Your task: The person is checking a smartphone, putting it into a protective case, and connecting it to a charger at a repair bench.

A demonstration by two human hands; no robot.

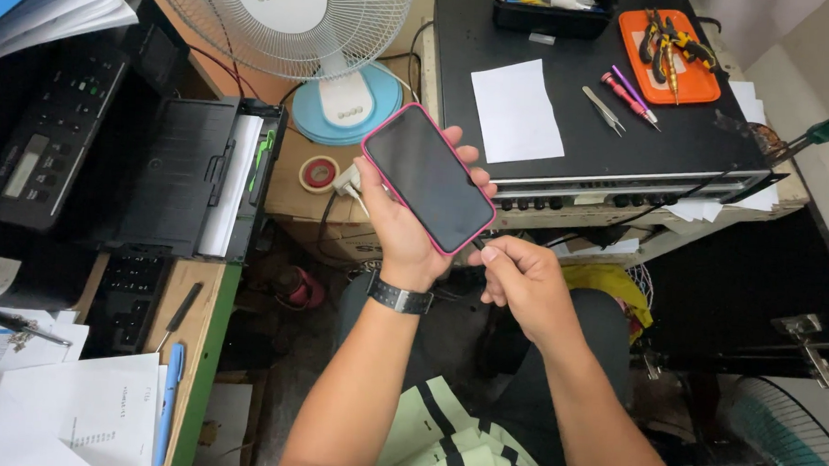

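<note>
A smartphone (429, 178) with a dark screen and pink case is gripped from beneath by the left hand (401, 225), fingers curled round its edges, above the lap. At its lower corner, a thin cable end is pinched by the right hand (521, 282) between thumb and forefinger

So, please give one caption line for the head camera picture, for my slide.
Left hand holds a dark-screened phone in a pink case; right hand pinches at its lower end, above a cluttered workbench.
</note>
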